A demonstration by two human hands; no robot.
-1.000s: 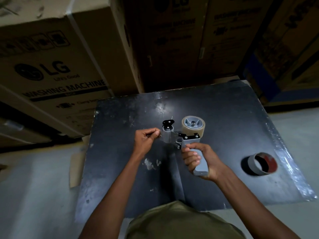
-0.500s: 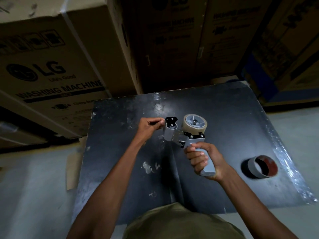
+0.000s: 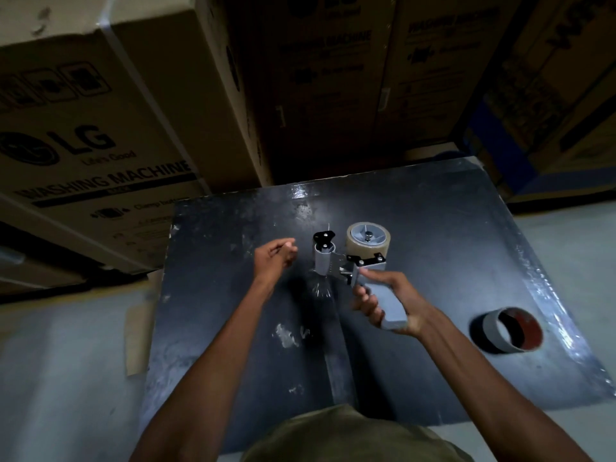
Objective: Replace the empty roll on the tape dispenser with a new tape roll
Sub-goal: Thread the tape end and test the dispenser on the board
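Gripping the grey handle, the right hand (image 3: 383, 300) holds the tape dispenser (image 3: 353, 265) above the black board (image 3: 433, 228), its new tape roll (image 3: 367, 240) mounted. Left of the dispenser, the left hand (image 3: 274, 260) pinches its fingertips together; whether they hold tape is unclear. An empty roll (image 3: 510, 330) lies to the dispenser's right.
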